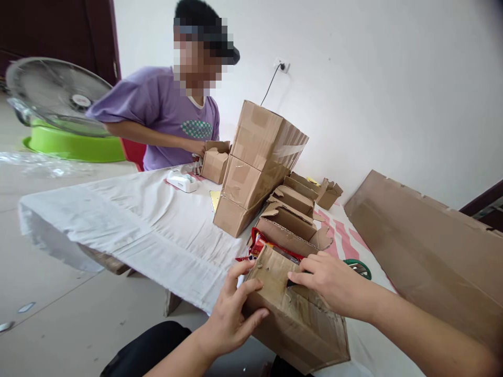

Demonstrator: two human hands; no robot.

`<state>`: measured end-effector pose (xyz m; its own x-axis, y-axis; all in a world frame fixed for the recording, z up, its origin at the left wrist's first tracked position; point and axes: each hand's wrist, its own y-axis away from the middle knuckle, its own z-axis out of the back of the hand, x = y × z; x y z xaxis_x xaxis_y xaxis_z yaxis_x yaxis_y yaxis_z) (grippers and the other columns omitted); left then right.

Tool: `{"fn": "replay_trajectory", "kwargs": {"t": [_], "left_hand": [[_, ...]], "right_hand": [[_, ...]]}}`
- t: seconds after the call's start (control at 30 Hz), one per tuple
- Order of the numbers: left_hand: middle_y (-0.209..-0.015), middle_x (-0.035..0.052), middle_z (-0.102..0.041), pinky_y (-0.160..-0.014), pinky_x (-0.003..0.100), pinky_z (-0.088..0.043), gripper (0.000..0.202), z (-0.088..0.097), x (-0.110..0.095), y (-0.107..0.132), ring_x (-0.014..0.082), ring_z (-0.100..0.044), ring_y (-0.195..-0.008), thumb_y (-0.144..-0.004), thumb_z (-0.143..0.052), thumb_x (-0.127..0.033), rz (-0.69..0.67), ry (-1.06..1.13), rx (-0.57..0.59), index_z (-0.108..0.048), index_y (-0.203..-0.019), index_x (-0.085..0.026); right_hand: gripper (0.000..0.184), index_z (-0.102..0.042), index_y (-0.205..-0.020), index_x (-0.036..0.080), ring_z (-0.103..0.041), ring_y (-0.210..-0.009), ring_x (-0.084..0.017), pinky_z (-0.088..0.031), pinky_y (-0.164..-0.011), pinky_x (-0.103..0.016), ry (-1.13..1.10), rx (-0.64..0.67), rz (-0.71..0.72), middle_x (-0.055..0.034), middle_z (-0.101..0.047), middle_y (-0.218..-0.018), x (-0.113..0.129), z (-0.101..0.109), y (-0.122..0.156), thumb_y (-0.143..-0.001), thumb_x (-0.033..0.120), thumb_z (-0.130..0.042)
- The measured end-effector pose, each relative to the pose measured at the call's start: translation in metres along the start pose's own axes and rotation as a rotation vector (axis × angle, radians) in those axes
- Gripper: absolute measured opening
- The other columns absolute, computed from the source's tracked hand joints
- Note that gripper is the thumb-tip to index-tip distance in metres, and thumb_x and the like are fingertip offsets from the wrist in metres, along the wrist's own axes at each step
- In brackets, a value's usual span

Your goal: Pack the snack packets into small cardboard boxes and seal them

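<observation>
A brown cardboard box [302, 319] rests at the near edge of the table, its torn top flap partly lifted. My left hand [231, 311] grips the box's left side and corner. My right hand [334, 283] presses on the top flap, and a small dark object shows under its fingers; I cannot tell what it is. A red snack packet [261, 244] sticks out of the open far end of the box.
A white cloth [137, 220] covers the table. A stack of taped boxes [257, 167] and several small open boxes [293, 212] stand behind. A person in a purple shirt [165, 118] handles a small box [215, 162]. A white tape dispenser [181, 181], fan [58, 97], large cardboard sheet [428, 251].
</observation>
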<state>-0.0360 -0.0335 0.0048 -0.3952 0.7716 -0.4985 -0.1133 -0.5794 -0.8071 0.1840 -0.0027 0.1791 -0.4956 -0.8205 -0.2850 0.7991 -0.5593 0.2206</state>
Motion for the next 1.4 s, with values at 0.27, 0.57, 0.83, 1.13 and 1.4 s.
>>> {"fn": "replay_trajectory", "kwargs": {"t": [0.27, 0.57, 0.83, 1.13, 1.4], "left_hand": [[-0.137, 0.0150, -0.034, -0.103, 0.050, -0.041, 0.031, 0.001, 0.001, -0.001, 0.0314, -0.036, -0.129, -0.089, -0.057, -0.022, -0.020, 0.004, 0.009, -0.046, -0.118, -0.023], [-0.138, 0.0142, -0.035, -0.102, 0.047, -0.043, 0.031, 0.002, 0.002, -0.002, 0.0296, -0.040, -0.126, -0.088, -0.059, -0.021, -0.030, -0.010, -0.011, -0.049, -0.117, -0.022], [-0.133, 0.0142, -0.042, -0.103, 0.048, -0.043, 0.041, 0.002, 0.003, 0.001, 0.0299, -0.042, -0.128, -0.087, -0.057, -0.013, -0.027, 0.002, -0.037, -0.047, -0.126, -0.023], [-0.135, 0.0138, -0.048, -0.104, 0.050, -0.043, 0.050, 0.005, 0.002, 0.000, 0.0304, -0.041, -0.133, -0.088, -0.052, -0.009, -0.059, -0.016, -0.036, -0.044, -0.135, -0.024], [-0.133, 0.0134, -0.047, -0.105, 0.049, -0.043, 0.044, 0.002, 0.001, 0.000, 0.0301, -0.042, -0.131, -0.086, -0.051, -0.009, -0.046, -0.002, -0.037, -0.049, -0.128, -0.023]], "right_hand": [[0.041, -0.056, -0.127, 0.021, -0.054, -0.082, -0.020, -0.032, -0.067, -0.033, 0.077, -0.070, 0.018, -0.0070, -0.065, -0.096, 0.013, -0.006, -0.012, -0.088, 0.011, -0.048], [0.037, -0.064, -0.116, 0.022, -0.055, -0.078, -0.019, -0.036, -0.067, -0.033, 0.036, 0.000, 0.030, -0.0065, -0.064, -0.088, 0.007, -0.003, 0.015, -0.083, 0.009, -0.054], [0.040, -0.060, -0.123, 0.033, -0.061, -0.086, -0.017, -0.049, -0.076, -0.032, -0.286, -0.102, -0.181, -0.0030, -0.066, -0.096, -0.009, -0.015, 0.083, -0.093, 0.013, -0.043], [0.033, -0.060, -0.121, 0.026, -0.066, -0.102, -0.024, -0.056, -0.087, -0.041, -0.576, -0.290, -0.624, -0.0077, -0.069, -0.113, -0.024, -0.164, 0.136, -0.090, 0.025, -0.048], [0.027, -0.067, -0.109, 0.024, -0.066, -0.101, -0.024, -0.055, -0.089, -0.044, -0.491, -0.351, -0.597, -0.0093, -0.069, -0.108, -0.032, -0.173, 0.124, -0.090, 0.024, -0.047]]}}
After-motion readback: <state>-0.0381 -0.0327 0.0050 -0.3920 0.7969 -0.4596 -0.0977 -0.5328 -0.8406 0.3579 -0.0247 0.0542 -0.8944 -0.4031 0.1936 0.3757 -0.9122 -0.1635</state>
